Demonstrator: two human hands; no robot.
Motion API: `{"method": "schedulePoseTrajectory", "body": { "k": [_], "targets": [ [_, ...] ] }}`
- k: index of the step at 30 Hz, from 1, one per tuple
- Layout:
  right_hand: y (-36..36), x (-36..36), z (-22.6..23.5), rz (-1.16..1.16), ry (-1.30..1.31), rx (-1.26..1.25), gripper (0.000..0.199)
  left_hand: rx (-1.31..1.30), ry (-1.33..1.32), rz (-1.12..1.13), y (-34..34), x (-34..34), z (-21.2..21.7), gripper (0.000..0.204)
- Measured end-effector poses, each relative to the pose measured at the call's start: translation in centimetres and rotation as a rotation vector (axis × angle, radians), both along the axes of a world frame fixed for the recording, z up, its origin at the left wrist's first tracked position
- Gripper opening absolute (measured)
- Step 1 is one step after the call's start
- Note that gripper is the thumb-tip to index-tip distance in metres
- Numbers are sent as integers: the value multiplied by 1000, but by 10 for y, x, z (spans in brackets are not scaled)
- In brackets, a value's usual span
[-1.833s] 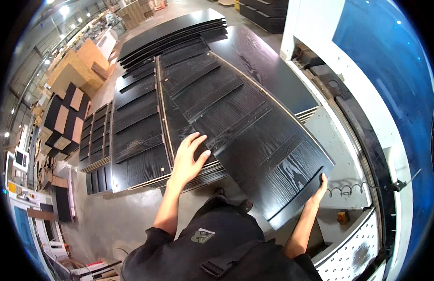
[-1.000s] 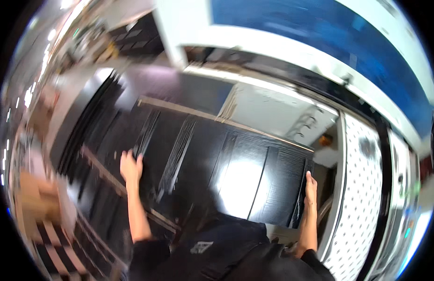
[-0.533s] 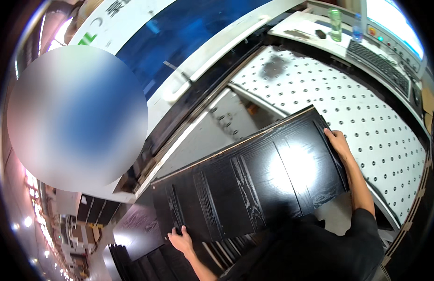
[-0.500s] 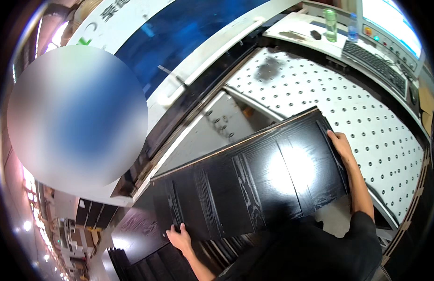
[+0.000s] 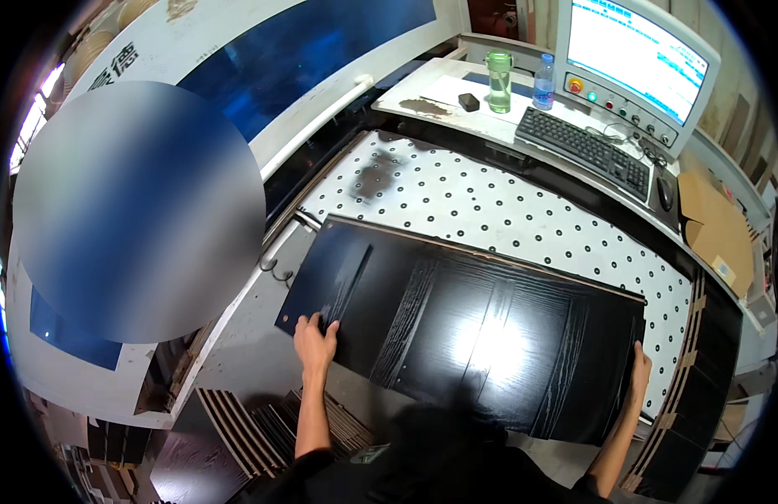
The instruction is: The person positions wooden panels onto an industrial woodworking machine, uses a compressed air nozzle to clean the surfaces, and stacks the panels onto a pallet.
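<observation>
A long black wood-grain panel [image 5: 435,307] with several shallow grooves across it spans the middle of the head view. My left hand [image 5: 315,340] grips its near edge close to the left end, thumb on top. At the right end my right hand [image 5: 639,374] is closed round the short edge. The panel's far long edge lies over the near part of a white table [image 5: 481,214] dotted with dark round studs. Whether the panel rests on that table or hangs just above it, I cannot tell.
Beyond the table a shelf [image 5: 414,97] carries a green bottle [image 5: 499,82], a clear bottle [image 5: 544,82], a keyboard [image 5: 582,151] and a mouse [image 5: 664,193], below a monitor [image 5: 633,59]. Stacked panels stand at lower left [image 5: 246,428] and on the right [image 5: 696,378]. A white-and-blue machine [image 5: 322,67] borders the left.
My view has turned to the right. The panel has swung so its left end is now farther away and its right end nearer, over the studded table. Both hands keep hold.
</observation>
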State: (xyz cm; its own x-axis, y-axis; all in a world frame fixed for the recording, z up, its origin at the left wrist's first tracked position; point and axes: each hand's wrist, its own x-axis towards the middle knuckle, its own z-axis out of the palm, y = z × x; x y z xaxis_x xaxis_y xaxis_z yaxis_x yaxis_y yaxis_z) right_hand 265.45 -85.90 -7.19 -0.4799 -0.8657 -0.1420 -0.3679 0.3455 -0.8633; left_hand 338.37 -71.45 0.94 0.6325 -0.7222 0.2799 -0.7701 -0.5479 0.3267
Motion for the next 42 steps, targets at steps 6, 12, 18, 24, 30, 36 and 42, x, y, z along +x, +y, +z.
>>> {"method": "schedulePoseTrajectory", "body": {
  "k": [6,12,18,24,30,36,42],
  "targets": [
    [65,-28,-24,-185,1,49,62,87,44,-148,-87,-8,-15,52],
    [77,-3,-17,-318,-73,31,56,77,66,-215,-134,1,-33,51],
    [14,67,-18,-112,-3,43,61,1,26,-257,-212,89,-54,51],
    [-94,248,83,220,508,-60,60,-62,-60,-232,-294,183,-38,64],
    [-147,364,128,295,579,-290,55,-93,4,-373,-305,199,-63,67],
    [-111,401,36,478,373,-106,78,-50,33,-360,-318,221,-96,73],
    [-92,429,22,509,325,-63,86,-198,78,-349,-338,244,-102,61]
  ]
}}
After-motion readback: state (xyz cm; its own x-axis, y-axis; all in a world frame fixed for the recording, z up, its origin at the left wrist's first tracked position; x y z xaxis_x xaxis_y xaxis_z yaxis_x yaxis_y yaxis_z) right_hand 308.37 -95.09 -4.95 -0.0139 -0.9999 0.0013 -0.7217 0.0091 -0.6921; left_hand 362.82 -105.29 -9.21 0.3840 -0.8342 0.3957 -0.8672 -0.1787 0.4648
